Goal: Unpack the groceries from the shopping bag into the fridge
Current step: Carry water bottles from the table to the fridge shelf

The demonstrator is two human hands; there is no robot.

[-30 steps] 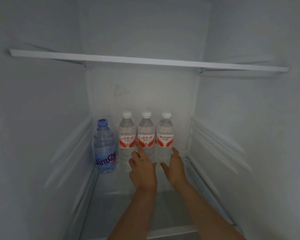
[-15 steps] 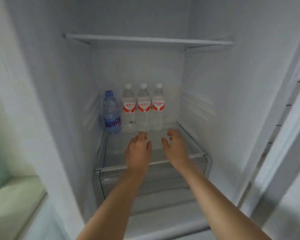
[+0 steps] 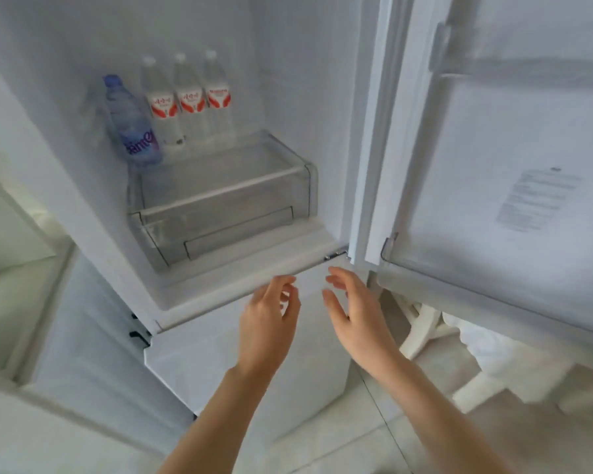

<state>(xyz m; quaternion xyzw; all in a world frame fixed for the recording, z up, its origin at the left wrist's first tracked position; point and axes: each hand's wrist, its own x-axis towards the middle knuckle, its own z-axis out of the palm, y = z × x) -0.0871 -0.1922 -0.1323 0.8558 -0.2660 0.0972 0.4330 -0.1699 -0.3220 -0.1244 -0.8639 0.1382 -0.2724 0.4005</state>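
a: where are the bottles?
b: four stand at the back of the fridge (image 3: pixel 288 80), above the clear drawer (image 3: pixel 220 213): a blue bottle (image 3: pixel 132 124) left of three red-labelled bottles (image 3: pixel 189 100).
a: and the hands?
b: left hand (image 3: pixel 267 323) and right hand (image 3: pixel 353 313) hover outside, fingers spread, holding nothing.

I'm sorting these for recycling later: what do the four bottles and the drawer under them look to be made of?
The three red-labelled bottles look like thin clear plastic with white caps; you can see through them. The blue bottle seems to be tinted see-through plastic with a blue cap. The drawer looks like rigid clear plastic, glossy, since its inside shows through the front wall. Motion blur leaves finer detail open.
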